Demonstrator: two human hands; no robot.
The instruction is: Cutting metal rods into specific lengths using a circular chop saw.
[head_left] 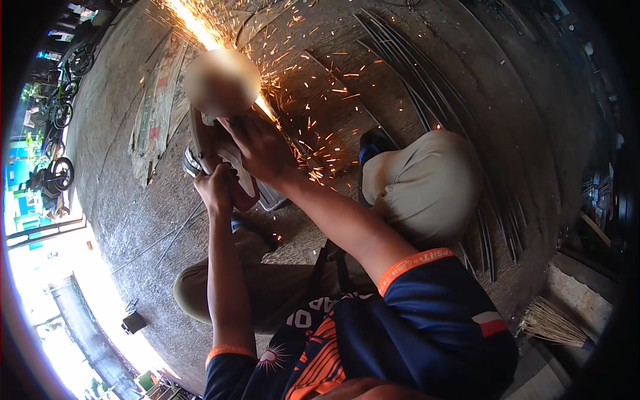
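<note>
Power tool (208, 143), brownish red, lies toward ten o'clock from the middle of the view, its lower parts largely covered by the hands. A round, hazy blur hides its front end toward eleven o'clock, so the working part and whatever it meets cannot be made out. Left hand (217, 189) is closed around the tool's handle, its fingertips mostly out of sight. Right hand (265, 148) lies just beyond it, back upward and fingers pointing into the blur; whether it grips anything cannot be told. Sparks (195, 23) stream out toward eleven o'clock, cut off by the upper edge, and others scatter right of the wrist. A worn flat sheet (155, 113) lies at ten o'clock, long thin rods (407, 57) at one, partly behind the bent right knee (433, 183) at three. A broom (550, 322) shows at four; motorbikes (60, 175) at nine blur into glare.
</note>
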